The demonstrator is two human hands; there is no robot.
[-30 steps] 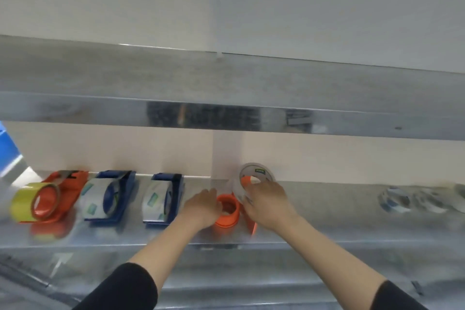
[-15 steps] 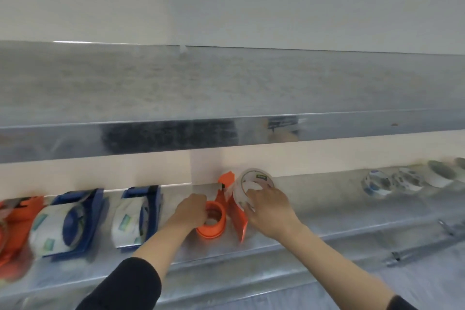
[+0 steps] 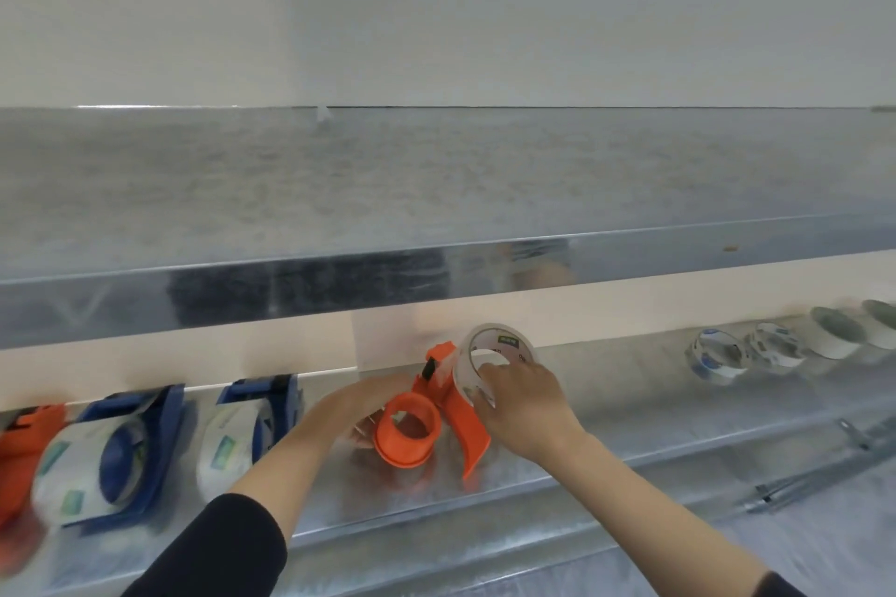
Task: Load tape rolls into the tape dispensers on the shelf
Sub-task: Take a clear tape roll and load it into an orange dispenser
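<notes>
An orange tape dispenser (image 3: 424, 422) lies on the metal shelf (image 3: 606, 407), its empty round hub facing me. My left hand (image 3: 356, 410) grips the dispenser from its left side. My right hand (image 3: 526, 405) holds a clear tape roll (image 3: 499, 354) upright, just right of and behind the dispenser's hub, fingers hooked through the core. The roll touches the dispenser's orange frame.
Two blue dispensers (image 3: 252, 431) (image 3: 116, 465) with rolls in them and an orange one (image 3: 19, 451) stand to the left. Several loose tape rolls (image 3: 717, 356) line the shelf at right. An upper metal shelf (image 3: 436, 267) overhangs closely above.
The view has swung right, so the shelf contents sit further left. The dispenser is tilted up more and its handle now shows; the roll stays in my right hand beside it.
</notes>
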